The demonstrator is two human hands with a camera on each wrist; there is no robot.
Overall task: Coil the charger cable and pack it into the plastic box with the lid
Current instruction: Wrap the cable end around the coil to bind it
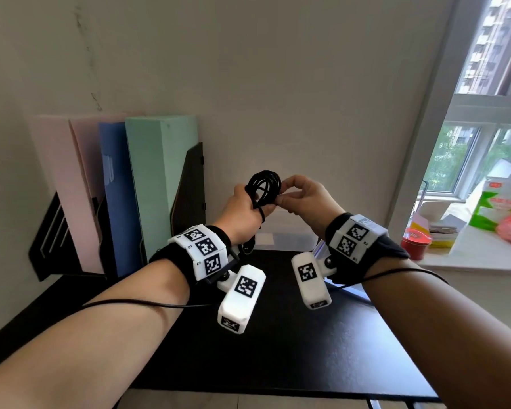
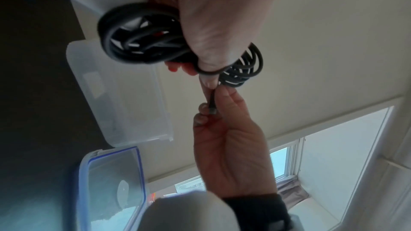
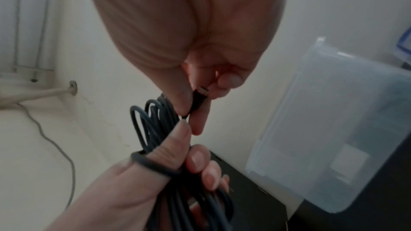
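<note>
Pale wall and a black tabletop [image 1: 278,335] frame the scene, with both hands raised above the surface. Closed round the gathered loops of the thin black charger cable [image 1: 264,184], the left hand [image 1: 242,214] has one turn wound over its thumb, probably to keep the coil from springing apart. Just beside it, the right hand [image 1: 303,199] pinches the cable's plug end [image 3: 200,100] between thumb and forefinger, close to the left thumb tip; I judge the coiling nearly finished, with this last tail being tucked or wrapped. Below and beyond the hands, against the wall, stands the clear rectangular plastic box [image 2: 120,94], open and not yet filled. Nearer the right wrist lies its blue-edged transparent lid [image 2: 111,182], apart from the box, leaving it free for the coil.
</note>
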